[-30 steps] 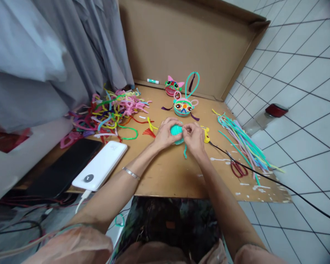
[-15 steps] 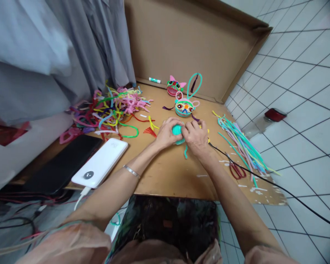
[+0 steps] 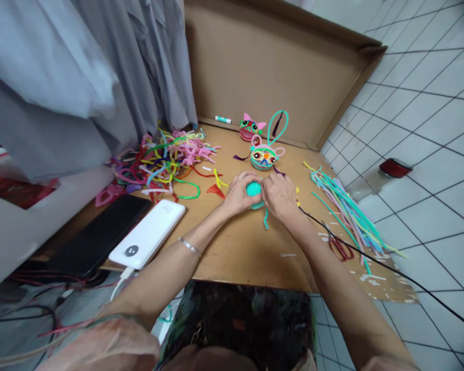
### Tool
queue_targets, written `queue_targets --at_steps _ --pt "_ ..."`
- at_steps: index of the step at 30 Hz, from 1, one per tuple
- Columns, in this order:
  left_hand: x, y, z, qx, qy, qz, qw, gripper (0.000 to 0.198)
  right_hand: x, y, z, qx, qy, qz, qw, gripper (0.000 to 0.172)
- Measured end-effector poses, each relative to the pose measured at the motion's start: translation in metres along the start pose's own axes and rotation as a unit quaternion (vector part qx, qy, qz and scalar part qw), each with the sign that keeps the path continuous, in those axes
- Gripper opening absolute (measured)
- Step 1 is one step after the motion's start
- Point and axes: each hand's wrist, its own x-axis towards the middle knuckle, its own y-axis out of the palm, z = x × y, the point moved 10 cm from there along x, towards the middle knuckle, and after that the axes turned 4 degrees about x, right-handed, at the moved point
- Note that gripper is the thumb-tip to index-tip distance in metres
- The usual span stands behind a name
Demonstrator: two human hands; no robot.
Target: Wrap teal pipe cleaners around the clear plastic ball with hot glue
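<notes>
A round teal piece of coiled pipe cleaner point(image 3: 254, 189) sits low over the middle of the table, with a loose wavy end point(image 3: 266, 219) hanging from it toward me. My left hand point(image 3: 236, 196) curls around its left side, thumb near and fingers over the far edge. At its right edge, the fingers of my right hand point(image 3: 279, 196) are pinched together; the exact spot they grip is hidden. Just beyond my hands stands a pipe-cleaner animal head point(image 3: 263, 158) with pink ears, a teal loop and dark tassels. Behind it is a second head point(image 3: 249, 130) with pink pointed ears.
Tangled coloured pipe cleaners point(image 3: 178, 152) lie at the left, near a white power bank point(image 3: 149, 234) and a black phone point(image 3: 100, 232). On the right are straight pipe cleaners point(image 3: 346, 211), red-handled scissors point(image 3: 341, 248) and a black cable point(image 3: 371, 256). A glue stick point(image 3: 223, 119) lies by the cardboard point(image 3: 266, 62).
The whole view has shifted slightly, so things appear a little lower and to the right. Both hands keep their hold on the teal coil, with only slight finger movement at the right.
</notes>
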Motion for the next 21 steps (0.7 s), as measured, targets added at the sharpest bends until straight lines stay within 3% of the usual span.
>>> queue_targets --at_steps 5,11,15,21 --pt "0.0 0.001 -0.001 0.01 -0.004 0.007 1.0 0.035 0.0 0.007 -0.013 0.08 0.086 0.03 0.993 0.018" --pt "-0.001 0.0 -0.002 0.003 -0.007 0.008 1.0 0.034 -0.009 0.018 -0.032 0.195 0.172 0.013 0.966 0.022" --pt "0.0 -0.001 -0.002 -0.003 -0.008 0.0 1.0 0.032 -0.011 0.004 -0.026 0.194 0.082 -0.027 0.977 0.026" --pt "0.0 -0.001 -0.001 -0.002 -0.009 0.002 1.0 0.031 -0.017 -0.018 0.0 0.017 -0.091 -0.069 0.993 0.03"
